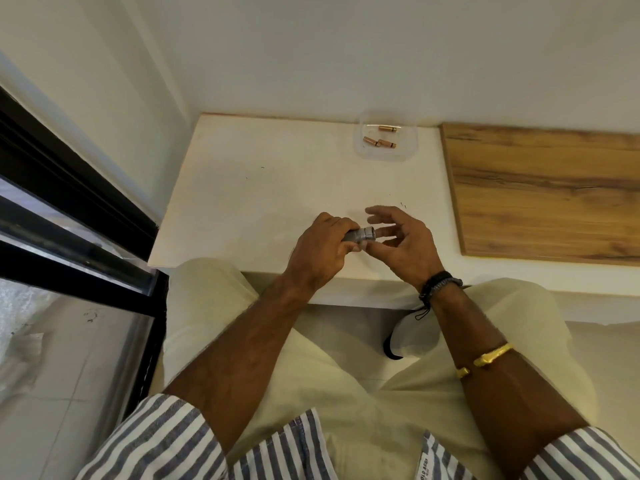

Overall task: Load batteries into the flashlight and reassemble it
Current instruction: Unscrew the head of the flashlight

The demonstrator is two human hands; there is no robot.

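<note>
My left hand [320, 249] grips a small silver flashlight [362, 234] above the white table [249, 188], its body mostly hidden in the fist and one end sticking out to the right. My right hand [403, 242] is at that exposed end, thumb and a fingertip touching it, the other fingers spread loosely. Three copper-coloured batteries [379, 138] lie in a clear plastic tray [408, 152] at the table's far edge.
A wooden board [543, 192] covers the surface to the right of the white table. A black-framed glass door [69, 216] stands at the left. My legs in pale trousers sit under the table's near edge, one shoe [407, 336] on the tiled floor.
</note>
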